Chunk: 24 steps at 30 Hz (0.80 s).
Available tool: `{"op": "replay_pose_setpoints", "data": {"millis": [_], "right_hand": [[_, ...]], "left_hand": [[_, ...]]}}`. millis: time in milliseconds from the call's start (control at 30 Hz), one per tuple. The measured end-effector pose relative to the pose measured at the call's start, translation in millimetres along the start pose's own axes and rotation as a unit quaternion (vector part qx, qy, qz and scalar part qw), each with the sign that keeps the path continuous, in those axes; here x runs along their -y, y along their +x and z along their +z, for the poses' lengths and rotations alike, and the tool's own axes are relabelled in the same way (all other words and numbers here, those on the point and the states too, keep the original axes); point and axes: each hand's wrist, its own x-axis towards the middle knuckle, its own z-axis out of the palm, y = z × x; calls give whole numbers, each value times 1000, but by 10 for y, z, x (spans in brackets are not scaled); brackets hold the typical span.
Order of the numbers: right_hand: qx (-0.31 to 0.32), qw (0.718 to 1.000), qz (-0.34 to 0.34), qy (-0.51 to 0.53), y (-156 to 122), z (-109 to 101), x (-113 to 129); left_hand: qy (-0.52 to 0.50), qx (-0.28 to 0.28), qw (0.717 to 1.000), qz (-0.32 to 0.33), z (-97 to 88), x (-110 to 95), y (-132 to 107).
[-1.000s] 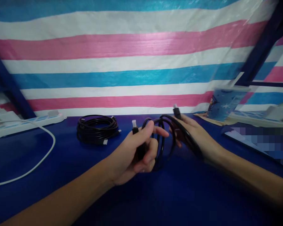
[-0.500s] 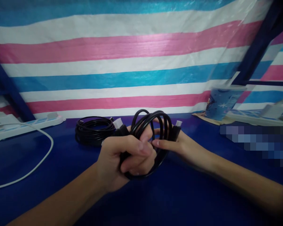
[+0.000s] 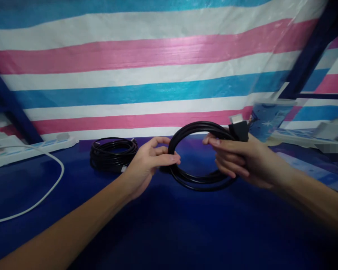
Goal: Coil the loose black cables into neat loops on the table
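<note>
1. Standing upright as a round loop, a black cable coil [image 3: 202,179] is held between both hands above the blue table [image 3: 186,232]; whether its bottom touches the table cannot be told.
2. The left edge of the coil is pinched by the left hand [image 3: 146,165]: thumb on the near side, index finger curled over the top of the strands, other fingers bent loosely behind.
3. The upper right part of the coil is gripped by the right hand [image 3: 242,159]; its fingers [image 3: 222,144] are held close together and point left across the loop, with the strands passing behind them.
4. A black plug with a metal tip [image 3: 238,127] is seen sticking up just above the right hand, at the coil's top right.
5. The middle of the loop is open, and the table is seen through it.
6. A second bundle of black cable [image 3: 112,153] lies flat on the table, just left of the left hand, not touched.
7. A white cord [image 3: 52,187] curves across the table at far left, well apart from the hands; a white power strip [image 3: 31,148] lies along the back edge there.
8. A blue printed packet [image 3: 267,118] stands behind the right hand, blurred.
9. A striped pink, white and blue tarp [image 3: 157,75] fills the background.
</note>
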Motion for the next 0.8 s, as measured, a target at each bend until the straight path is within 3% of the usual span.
{"op": "replay_pose_setpoints", "data": {"millis": [133, 200, 267, 400, 500, 600, 733, 800], "right_hand": [[-34, 978, -15, -205, 61, -48, -31], [-54, 955, -63, -285, 73, 1, -73], [-81, 948, -97, -292, 69, 66, -107], [-92, 977, -57, -186, 44, 169, -132], [-46, 998, 20, -50, 44, 227, -155], [-8, 997, 58, 44, 44, 294, -194], [9, 995, 2, 96, -17, 361, -187], [7, 995, -39, 91, -65, 339, -142]], "left_hand": [[14, 170, 979, -109, 174, -91, -122], [6, 208, 966, -150, 300, -75, -175], [-61, 217, 963, -147, 397, -48, -219], [-164, 140, 969, -116, 421, -93, -298], [-161, 74, 983, -49, 335, -188, -320], [-141, 22, 990, -11, 243, -223, -262], [-115, -116, 987, -1, 211, -184, -164], [-114, -90, 989, -2, 237, -190, -180]]}}
